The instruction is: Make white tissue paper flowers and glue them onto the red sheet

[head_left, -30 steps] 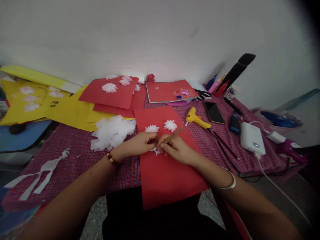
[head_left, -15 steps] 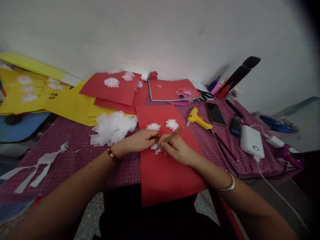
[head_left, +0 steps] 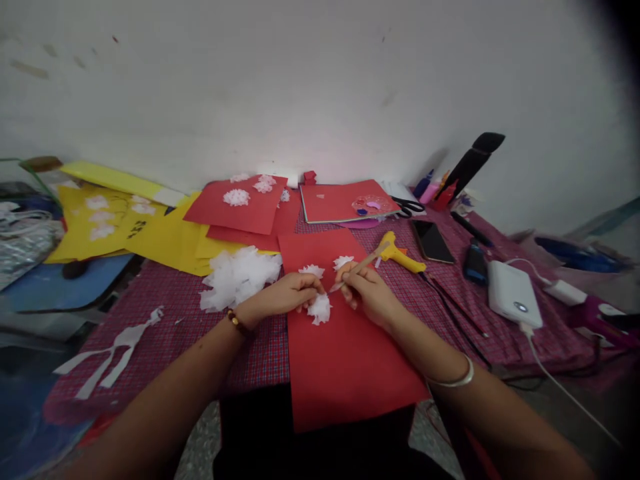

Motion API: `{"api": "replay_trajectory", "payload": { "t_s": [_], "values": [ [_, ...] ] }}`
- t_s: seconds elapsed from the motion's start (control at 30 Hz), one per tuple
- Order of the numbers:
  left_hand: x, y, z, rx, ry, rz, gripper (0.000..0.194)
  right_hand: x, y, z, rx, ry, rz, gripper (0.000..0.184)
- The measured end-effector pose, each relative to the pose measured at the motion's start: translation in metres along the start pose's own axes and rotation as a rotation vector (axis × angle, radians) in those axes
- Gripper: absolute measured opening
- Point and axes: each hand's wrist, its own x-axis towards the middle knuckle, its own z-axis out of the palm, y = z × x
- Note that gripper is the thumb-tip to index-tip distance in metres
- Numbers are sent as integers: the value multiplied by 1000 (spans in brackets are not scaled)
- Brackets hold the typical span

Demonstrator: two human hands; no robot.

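Note:
My right hand (head_left: 369, 291) is closed on a slim tan stick (head_left: 365, 262) with a pale lower tip, held slanting above the red paper sheet (head_left: 350, 360). That tip is apart from the lowest white paper flower (head_left: 320, 309). The fingers of my left hand (head_left: 295, 293) are curled together at this flower's upper left edge, covering part of it. Just beyond the hands, two more white ruffled flowers sit on the sheet, one at left (head_left: 312, 271) and one at right (head_left: 343, 262). To the left of the sheet lies a heap of white tissue pieces (head_left: 239, 279).
On the right lie a yellow glue gun (head_left: 400, 255), a phone (head_left: 432, 241), a red pencil (head_left: 463, 313) and a corded white power bank (head_left: 514, 293). Behind are red sheets with flowers (head_left: 240, 212) and scissors (head_left: 407, 207). Yellow sheets (head_left: 165, 233) and cut white strips (head_left: 117, 347) are at left.
My right hand has drawn back to the right with the stick, away from the lowest flower. More of that flower shows now. My left hand stays beside it; the camera view has shifted.

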Motion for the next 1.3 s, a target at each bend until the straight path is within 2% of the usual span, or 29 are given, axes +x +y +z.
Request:
{"api": "replay_trajectory", "payload": {
  "t_s": [0.13,0.2,0.27,0.37,0.4,0.47,0.53,0.63,0.8,0.93,1.1,1.3],
  "values": [
    [-5,5,-4,8,34,26,16,0,3,3,106,-12,74,14],
    [-11,7,-17,74,126,63,15,2,6,4,131,-8,91,15],
    [-18,8,-38,145,355,86,18,4,10,3,149,-17,89,16],
    [-28,1,-77,228,847,76,30,7,15,2,158,-44,94,16],
    [-30,-3,-89,270,956,57,36,7,16,2,157,-46,102,16],
    [-32,-14,-108,374,1051,-9,44,7,16,3,152,-45,112,17],
    [-33,-25,-119,518,1070,-81,42,6,15,4,142,-53,111,18],
    [-32,-35,-123,652,1013,-161,26,7,10,6,117,-53,122,19],
    [-24,-43,-123,644,866,-185,20,15,-6,9,16,-117,147,16],
    [-17,-49,-124,582,773,-164,17,22,-5,12,31,-136,134,17],
    [-18,-51,-122,478,798,-181,14,22,6,13,47,-98,142,18],
    [-21,-46,-123,426,875,-169,14,20,3,12,41,-112,107,21]
  ]
}}
